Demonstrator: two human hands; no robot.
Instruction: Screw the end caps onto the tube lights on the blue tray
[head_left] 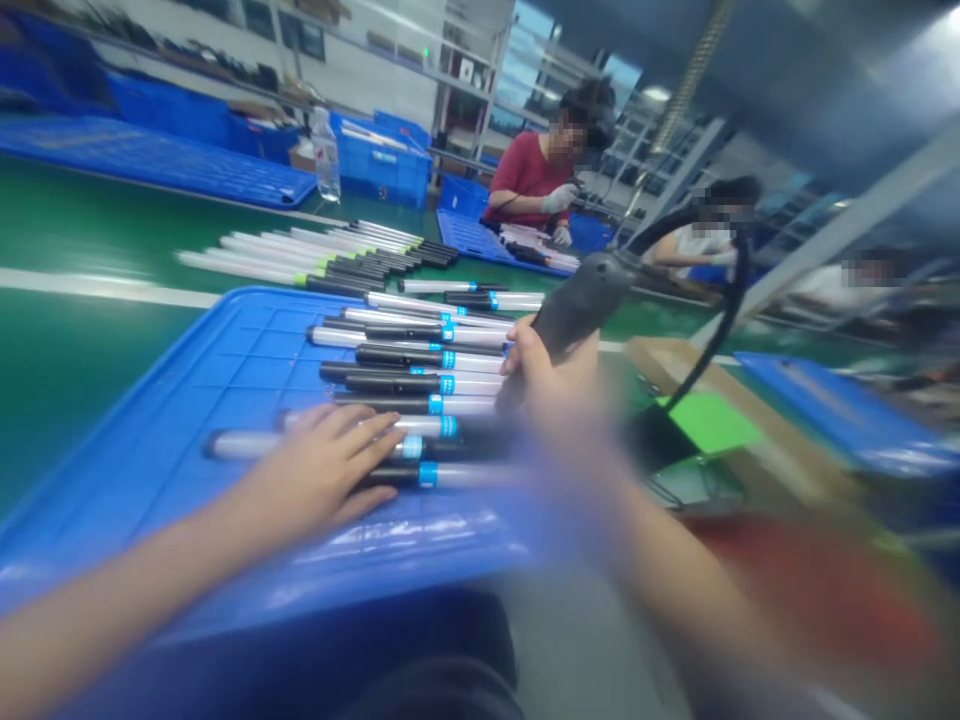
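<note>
Our left hand (319, 470) lies palm down on the two-tone tubes (427, 385), fingers spread wide and resting across at least two tubes without closing around them. Our right hand (551, 375), partly blurred, is closed around the grip of a dark handheld tool (581, 305); we cannot confirm the tool's exact type. A black cable (739, 290) arcs up and away from the tool's far end. The tubes are part white and part black, most with a blue band near the joint, and they lie side by side across a blue tray (142, 440). This tray rests on a green belt (67, 370). Farther along the belt, a second batch of tubes (315, 255) lies in a close row, near a plastic water bottle (325, 155) and blue crates (382, 160). To the right, a green pad (709, 420) lies on a cardboard box (757, 450). Beyond the tray, a co-worker (525, 180) in a red shirt and white gloves works at another blue tray (480, 240).
</note>
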